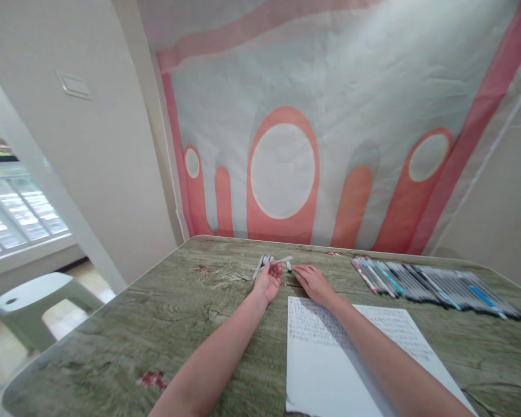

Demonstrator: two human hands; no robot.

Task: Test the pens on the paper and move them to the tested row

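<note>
My left hand (268,283) is palm up above the far middle of the table, its fingers closed on a slim, pale pen (283,260) that points to the right. Just beyond it, several light-coloured pens (259,266) lie together on the tabletop. A small dark-ended piece (289,267), perhaps a pen cap, is between my two hands. My right hand (315,284) rests palm down beside that piece, fingers stretched out toward it; whether they touch it I cannot tell. Under my right forearm lies a white sheet of paper (321,370) with handwriting on its upper part.
A long row of pens (434,285), mostly clear with dark ends, lies side by side at the right of the wood-patterned table (191,324). A pale green and white stool (35,292) stands on the floor at left. A wall with a pink-and-grey covering (282,174) rises behind the table.
</note>
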